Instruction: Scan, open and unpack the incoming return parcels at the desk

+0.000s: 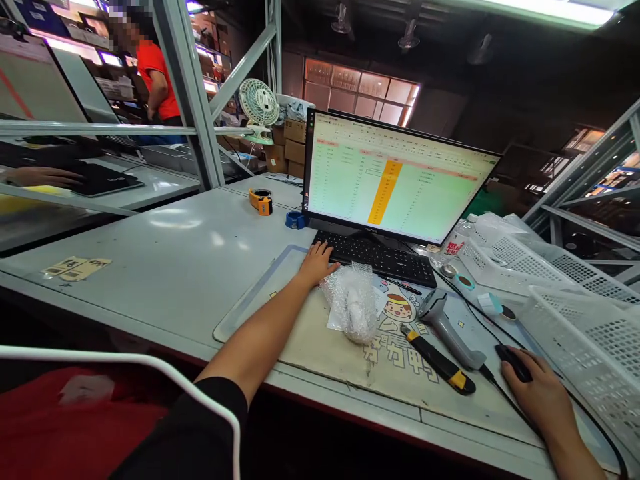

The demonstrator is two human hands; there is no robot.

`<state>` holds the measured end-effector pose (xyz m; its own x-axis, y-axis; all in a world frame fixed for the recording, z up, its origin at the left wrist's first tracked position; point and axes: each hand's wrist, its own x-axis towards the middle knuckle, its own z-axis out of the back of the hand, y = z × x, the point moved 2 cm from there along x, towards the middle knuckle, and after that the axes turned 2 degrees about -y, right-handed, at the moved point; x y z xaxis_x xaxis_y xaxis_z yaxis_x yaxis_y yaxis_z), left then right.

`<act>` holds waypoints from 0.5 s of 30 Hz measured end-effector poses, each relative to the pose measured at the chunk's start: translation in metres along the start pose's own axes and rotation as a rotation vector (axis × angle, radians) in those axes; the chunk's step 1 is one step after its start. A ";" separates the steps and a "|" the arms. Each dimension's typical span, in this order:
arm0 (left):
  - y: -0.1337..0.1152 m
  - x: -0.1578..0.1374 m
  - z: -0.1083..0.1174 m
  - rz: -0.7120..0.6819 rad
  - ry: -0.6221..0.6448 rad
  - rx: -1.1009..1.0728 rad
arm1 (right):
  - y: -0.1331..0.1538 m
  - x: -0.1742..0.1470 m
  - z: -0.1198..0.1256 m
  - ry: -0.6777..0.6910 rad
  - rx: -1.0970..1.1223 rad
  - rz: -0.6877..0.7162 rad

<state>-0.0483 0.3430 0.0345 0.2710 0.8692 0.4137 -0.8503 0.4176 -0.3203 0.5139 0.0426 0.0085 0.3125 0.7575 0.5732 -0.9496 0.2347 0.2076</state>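
My left hand (319, 263) rests with fingers spread on the left end of a black keyboard (383, 257). Just right of it lies a bubble-wrapped item (354, 300); the wrapping hides what is inside. My right hand (537, 387) is curved over a black computer mouse (515, 363) at the right of the desk mat (320, 350). Between the hands lie a grey barcode scanner (453, 333) with a cable and a black and yellow utility knife (439, 360). A monitor (395, 180) behind the keyboard displays a spreadsheet with an orange column.
White perforated baskets (590, 333) stand along the right side. Tape rolls (465, 283) lie beside them. A yellow tape measure (261, 201) and a blue tape roll (295, 220) sit left of the monitor. Labels (75, 268) lie at the left. A metal post (185, 93) rises behind; a person in red (155, 80) stands beyond.
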 end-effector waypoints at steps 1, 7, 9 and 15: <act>-0.001 0.000 0.000 -0.002 0.004 0.001 | 0.000 0.000 0.000 0.007 0.001 -0.010; -0.005 -0.002 0.002 0.000 0.017 0.004 | -0.001 0.003 0.000 0.036 -0.007 -0.062; -0.004 -0.002 0.001 0.002 0.012 0.003 | -0.002 0.003 -0.001 0.030 -0.006 -0.054; -0.003 -0.003 -0.001 -0.004 -0.006 0.006 | 0.000 0.002 -0.001 0.020 -0.003 -0.043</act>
<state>-0.0461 0.3390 0.0336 0.2715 0.8659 0.4201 -0.8522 0.4191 -0.3133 0.5148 0.0444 0.0090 0.3526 0.7587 0.5477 -0.9354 0.2692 0.2293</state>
